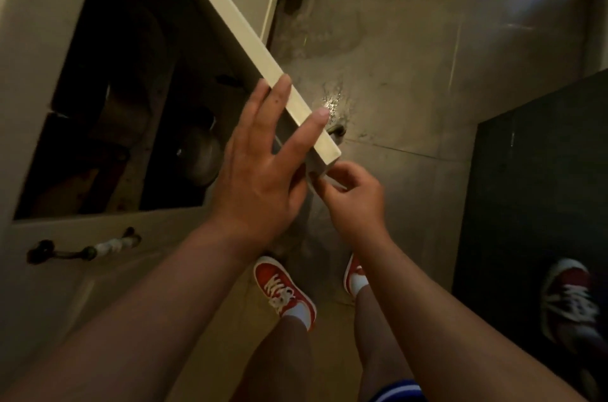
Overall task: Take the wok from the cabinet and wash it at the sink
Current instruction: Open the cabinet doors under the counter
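A cream cabinet door (240,20) stands swung open, seen edge-on from above. My left hand (260,158) rests against the door's top edge with its fingers spread apart. My right hand (352,194) has its fingers curled around the door's near corner. Behind the door the cabinet's dark inside (131,89) is exposed. A round dark metal pot or pan with a knob (200,151) sits in there; I cannot tell whether it is the wok. Other dim shapes fill the rest of the cabinet.
A closed cabinet door with a dark and white handle (85,248) is at lower left. The tiled floor (411,72) has a wet shiny patch. My red shoes (283,286) stand below. A dark mat (533,191) lies right, with another person's shoe (572,299) on it.
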`<state>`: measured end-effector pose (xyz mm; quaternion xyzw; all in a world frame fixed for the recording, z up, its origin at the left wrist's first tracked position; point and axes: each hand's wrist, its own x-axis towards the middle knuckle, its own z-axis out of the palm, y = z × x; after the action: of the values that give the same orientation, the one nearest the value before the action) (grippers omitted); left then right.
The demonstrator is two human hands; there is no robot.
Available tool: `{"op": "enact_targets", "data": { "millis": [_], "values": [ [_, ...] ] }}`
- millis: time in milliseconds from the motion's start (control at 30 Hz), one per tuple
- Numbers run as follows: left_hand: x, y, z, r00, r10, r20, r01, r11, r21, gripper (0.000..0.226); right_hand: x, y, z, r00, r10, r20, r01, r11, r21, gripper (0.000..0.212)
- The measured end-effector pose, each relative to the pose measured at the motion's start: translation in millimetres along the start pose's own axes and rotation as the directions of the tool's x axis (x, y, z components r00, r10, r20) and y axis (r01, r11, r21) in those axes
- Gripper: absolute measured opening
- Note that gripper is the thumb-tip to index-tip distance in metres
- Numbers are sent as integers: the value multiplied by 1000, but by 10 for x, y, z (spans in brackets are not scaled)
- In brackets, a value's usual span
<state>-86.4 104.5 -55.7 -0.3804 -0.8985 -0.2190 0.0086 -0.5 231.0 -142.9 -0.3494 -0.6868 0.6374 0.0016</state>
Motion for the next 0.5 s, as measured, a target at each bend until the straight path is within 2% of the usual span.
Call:
{"op": "enact_targets", "data": {
  "millis": [167, 367, 500],
  "values": [
    [315, 168, 174, 999, 7, -36, -5, 999, 38, 76, 274, -73, -189, 997, -37, -68, 41, 997, 65, 19],
    [840, 380, 357, 1000, 14, 5, -15, 990, 141, 83, 819, -284, -664, 996, -64, -68, 69, 994, 79, 20],
    [1206, 563, 483, 998, -63, 1, 62, 983, 174, 85, 1236, -366, -913, 994, -95, -61, 99, 993, 64, 18]
  ]
}}
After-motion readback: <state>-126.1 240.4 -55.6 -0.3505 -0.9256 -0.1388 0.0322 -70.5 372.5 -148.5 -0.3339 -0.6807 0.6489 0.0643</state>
